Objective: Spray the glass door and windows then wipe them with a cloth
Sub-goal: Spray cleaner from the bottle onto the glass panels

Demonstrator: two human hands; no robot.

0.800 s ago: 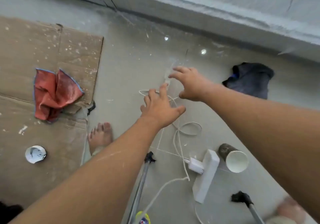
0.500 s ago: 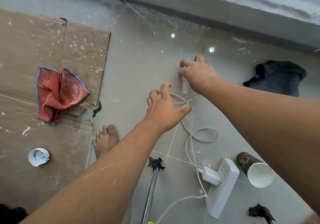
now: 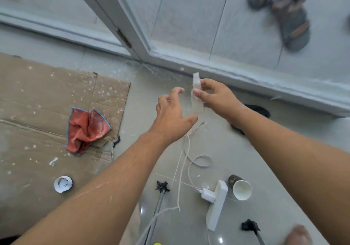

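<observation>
Your right hand (image 3: pixel 217 97) grips a small clear spray bottle (image 3: pixel 197 105), thumb and fingers curled round its upper half. Any label on it is too blurred to read. Your left hand (image 3: pixel 174 115) is open, fingers spread and holding nothing, just left of the bottle, with the thumb near its base; whether they touch is unclear.

Half a second ago your right hand was down at the floor with the bottle low among the loops of the white cord (image 3: pixel 186 150). Now the bottle is raised above the cord, in front of the sill of the glass door (image 3: pixel 189 17). Your left hand has come closer to it. Your view has tipped up, so more of the glass shows.

The bottle stands nearly upright in your grip. Its long axis runs away from you, and the nozzle end points towards the door.

A red cloth (image 3: pixel 86 130) lies crumpled on cardboard (image 3: pixel 37 97) to your left, well apart from both hands.
</observation>
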